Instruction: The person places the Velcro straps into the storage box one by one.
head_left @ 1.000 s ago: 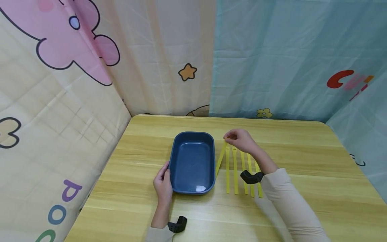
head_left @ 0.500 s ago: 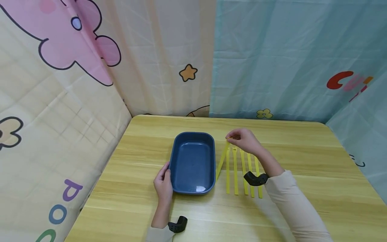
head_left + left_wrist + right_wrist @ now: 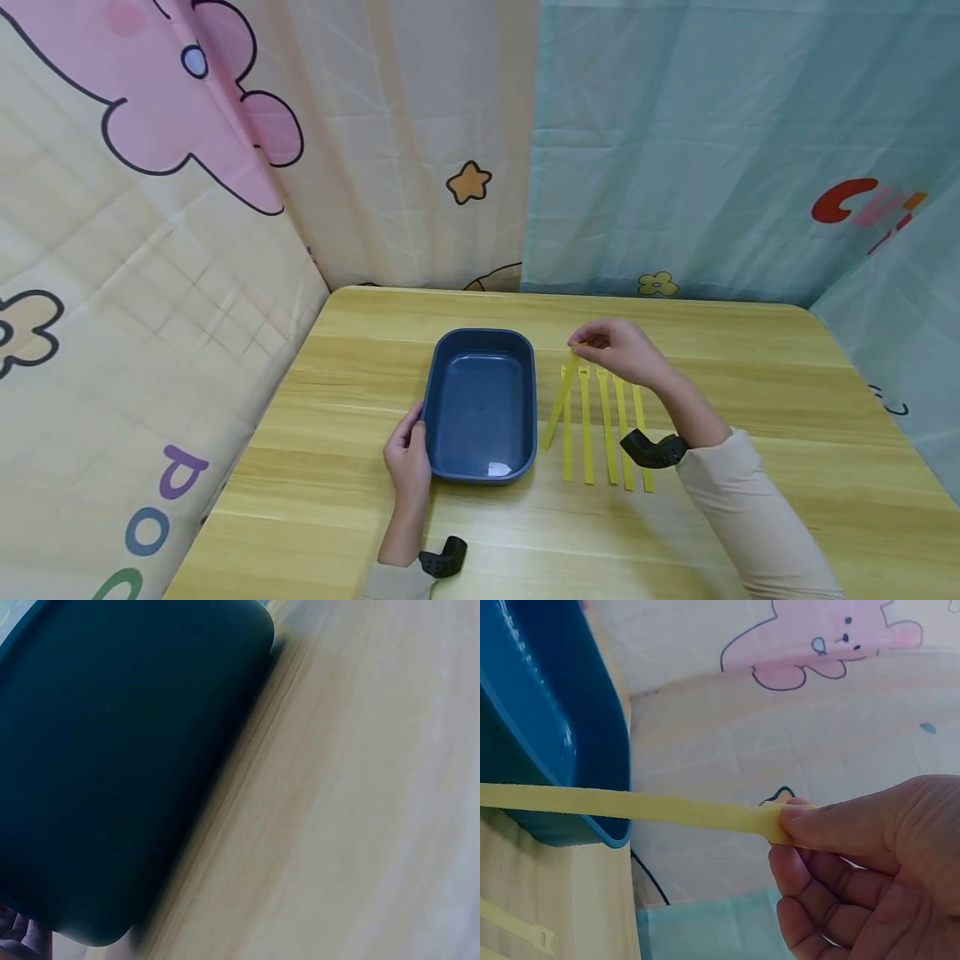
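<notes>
1. Head view, nearest first: the left hand rests against the near left wall of a dark blue rectangular tray on a light wooden table, thumb and fingers curled round its rim. A black wrist camera mount sits at the cuff, and the forearm is cut off by the bottom edge.
2. Four yellow strips lie flat in a row just right of the tray, partly covered by the right forearm and its black mount.
3. Farther back, the right hand pinches the top end of a fifth yellow strip between thumb and forefinger; the strip slants down toward the tray's right side, its lower end near the table.
4. Compared with a second ago, the right hand has drifted slightly right and the lifted strip hangs farther from the tray wall; the left hand has stayed put.
5. Behind the table, cartoon curtains show partial coloured letters at left, reading roughly "p o", and red and orange letters at right, too blurred to read.
6. Left wrist view shows only the tray's dark wall, blurred.
</notes>
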`<move>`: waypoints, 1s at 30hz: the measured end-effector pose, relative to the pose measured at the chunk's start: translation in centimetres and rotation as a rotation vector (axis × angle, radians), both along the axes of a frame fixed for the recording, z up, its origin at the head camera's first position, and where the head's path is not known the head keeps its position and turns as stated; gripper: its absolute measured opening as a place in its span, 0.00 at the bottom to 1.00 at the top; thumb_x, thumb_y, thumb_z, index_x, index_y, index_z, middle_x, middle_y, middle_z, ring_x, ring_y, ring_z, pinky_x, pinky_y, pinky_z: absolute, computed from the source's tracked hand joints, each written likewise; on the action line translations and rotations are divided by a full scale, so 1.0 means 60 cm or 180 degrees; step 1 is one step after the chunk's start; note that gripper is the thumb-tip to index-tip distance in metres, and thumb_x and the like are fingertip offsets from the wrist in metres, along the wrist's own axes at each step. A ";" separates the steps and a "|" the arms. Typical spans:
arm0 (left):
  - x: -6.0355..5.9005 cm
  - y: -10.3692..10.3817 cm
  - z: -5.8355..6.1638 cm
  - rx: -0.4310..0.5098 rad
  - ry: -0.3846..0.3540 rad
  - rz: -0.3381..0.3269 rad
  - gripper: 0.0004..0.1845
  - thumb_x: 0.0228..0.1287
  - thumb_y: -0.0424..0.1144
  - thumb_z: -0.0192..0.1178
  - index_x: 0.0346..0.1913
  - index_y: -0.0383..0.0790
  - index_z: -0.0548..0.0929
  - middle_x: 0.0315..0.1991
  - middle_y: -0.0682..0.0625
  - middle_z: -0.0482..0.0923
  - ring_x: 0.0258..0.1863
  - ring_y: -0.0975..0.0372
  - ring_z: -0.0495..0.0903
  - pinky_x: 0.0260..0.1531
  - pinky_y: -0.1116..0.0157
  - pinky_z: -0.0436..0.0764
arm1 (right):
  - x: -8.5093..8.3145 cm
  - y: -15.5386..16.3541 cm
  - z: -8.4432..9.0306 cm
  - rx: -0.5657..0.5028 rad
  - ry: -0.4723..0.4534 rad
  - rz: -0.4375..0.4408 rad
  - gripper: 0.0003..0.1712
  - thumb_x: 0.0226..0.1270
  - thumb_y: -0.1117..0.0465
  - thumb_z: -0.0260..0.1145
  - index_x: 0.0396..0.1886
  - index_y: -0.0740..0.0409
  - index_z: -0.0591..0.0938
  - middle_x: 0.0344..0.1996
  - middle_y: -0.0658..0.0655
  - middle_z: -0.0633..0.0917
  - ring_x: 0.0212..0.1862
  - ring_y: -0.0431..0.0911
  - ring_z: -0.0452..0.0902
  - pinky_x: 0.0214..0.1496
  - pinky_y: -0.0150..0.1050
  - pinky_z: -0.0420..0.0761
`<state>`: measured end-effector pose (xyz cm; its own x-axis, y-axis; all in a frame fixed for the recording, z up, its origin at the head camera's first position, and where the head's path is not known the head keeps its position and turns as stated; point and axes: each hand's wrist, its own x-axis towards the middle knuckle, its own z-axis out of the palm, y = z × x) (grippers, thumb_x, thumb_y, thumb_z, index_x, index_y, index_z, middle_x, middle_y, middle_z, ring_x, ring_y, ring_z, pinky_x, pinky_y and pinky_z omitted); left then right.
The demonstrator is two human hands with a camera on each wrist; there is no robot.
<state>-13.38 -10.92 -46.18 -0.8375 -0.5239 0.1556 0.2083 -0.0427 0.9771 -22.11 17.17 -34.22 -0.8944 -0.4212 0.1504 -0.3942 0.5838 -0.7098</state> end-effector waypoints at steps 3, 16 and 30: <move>-0.007 -0.004 -0.018 0.0054 0.0036 -0.0007 0.16 0.61 0.22 0.47 0.50 0.19 0.75 0.51 0.32 0.74 0.53 0.52 0.72 0.44 0.77 0.72 | 0.004 -0.002 0.006 0.0022 -0.0036 0.0035 0.06 0.62 0.67 0.62 0.37 0.65 0.83 0.33 0.56 0.82 0.34 0.49 0.77 0.36 0.40 0.78; -0.005 -0.004 -0.014 0.0100 0.0060 -0.0023 0.16 0.62 0.22 0.46 0.51 0.19 0.75 0.50 0.33 0.75 0.54 0.50 0.71 0.44 0.77 0.72 | 0.030 -0.003 0.042 0.0022 -0.0163 0.0552 0.05 0.62 0.68 0.62 0.36 0.64 0.82 0.32 0.55 0.83 0.33 0.45 0.77 0.37 0.38 0.78; -0.014 -0.008 -0.034 0.0115 0.0060 0.0000 0.16 0.62 0.22 0.47 0.51 0.22 0.76 0.51 0.36 0.76 0.54 0.54 0.72 0.44 0.76 0.72 | 0.026 -0.011 0.048 -0.0492 -0.0705 0.0590 0.11 0.62 0.61 0.63 0.40 0.65 0.81 0.36 0.58 0.82 0.37 0.48 0.76 0.42 0.41 0.78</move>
